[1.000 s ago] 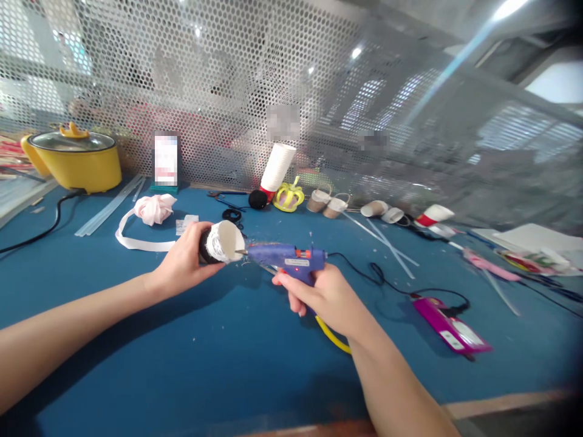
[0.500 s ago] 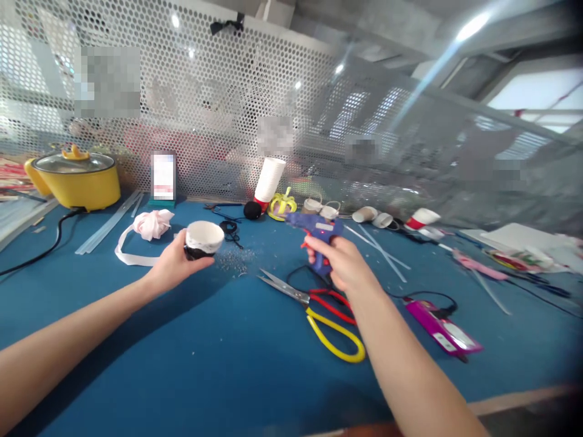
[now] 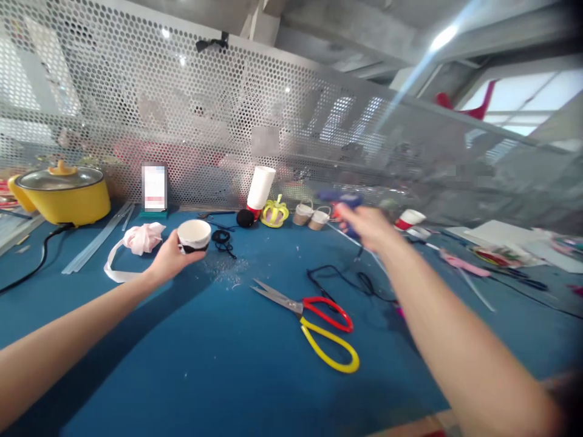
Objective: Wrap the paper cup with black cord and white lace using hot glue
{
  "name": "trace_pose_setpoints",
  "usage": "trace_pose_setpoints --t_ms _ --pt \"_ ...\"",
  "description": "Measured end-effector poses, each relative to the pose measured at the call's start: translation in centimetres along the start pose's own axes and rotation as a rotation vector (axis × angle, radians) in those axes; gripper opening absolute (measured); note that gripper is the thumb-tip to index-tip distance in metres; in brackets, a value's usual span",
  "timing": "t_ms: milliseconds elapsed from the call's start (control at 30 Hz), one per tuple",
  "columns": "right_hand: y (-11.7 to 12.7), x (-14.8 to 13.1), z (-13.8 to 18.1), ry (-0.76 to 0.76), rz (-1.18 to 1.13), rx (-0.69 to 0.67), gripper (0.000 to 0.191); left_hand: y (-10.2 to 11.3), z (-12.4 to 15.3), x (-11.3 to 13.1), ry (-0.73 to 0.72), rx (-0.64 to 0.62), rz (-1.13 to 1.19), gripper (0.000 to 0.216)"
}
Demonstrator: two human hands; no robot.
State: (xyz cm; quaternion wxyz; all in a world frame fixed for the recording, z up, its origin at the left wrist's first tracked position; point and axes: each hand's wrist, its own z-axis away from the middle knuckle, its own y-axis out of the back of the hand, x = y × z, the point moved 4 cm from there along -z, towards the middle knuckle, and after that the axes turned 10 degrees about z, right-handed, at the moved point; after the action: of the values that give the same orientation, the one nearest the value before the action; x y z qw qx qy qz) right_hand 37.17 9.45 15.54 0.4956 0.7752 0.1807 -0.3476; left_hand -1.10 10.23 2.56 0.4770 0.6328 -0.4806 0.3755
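Observation:
My left hand [image 3: 167, 260] is closed around a small white paper cup [image 3: 194, 233] with a dark band at its base, held upright above the blue table [image 3: 204, 364]. My right hand [image 3: 367, 224] reaches far forward, blurred by motion, gripping a blue glue gun [image 3: 340, 198] whose black cord [image 3: 346, 279] trails back over the table. Scissors [image 3: 314, 318] with red and yellow handles lie open between my arms.
A yellow pot [image 3: 61, 194] stands at the back left by clear glue sticks [image 3: 98, 240]. A pink ribbon bundle [image 3: 139, 238] lies near my left hand. A stack of white cups [image 3: 261, 187], a yellow crown [image 3: 274, 213] and small paper cups [image 3: 310, 215] line the perforated metal screen [image 3: 228, 121].
My right hand has carried the glue gun away from the cup, up and towards the back right. The left hand has turned the cup upright. The scissors have come into view.

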Motion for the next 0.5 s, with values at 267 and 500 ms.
trace_pose_setpoints --t_ms 267,500 --pt "-13.9 4.4 1.8 -0.012 0.305 -0.353 0.033 -2.9 -1.0 -1.4 -0.013 -0.148 -0.176 0.054" --pt "-15.6 4.5 1.1 0.067 0.585 -0.322 0.035 -2.3 -2.1 -2.2 0.038 -0.174 -0.218 0.055"
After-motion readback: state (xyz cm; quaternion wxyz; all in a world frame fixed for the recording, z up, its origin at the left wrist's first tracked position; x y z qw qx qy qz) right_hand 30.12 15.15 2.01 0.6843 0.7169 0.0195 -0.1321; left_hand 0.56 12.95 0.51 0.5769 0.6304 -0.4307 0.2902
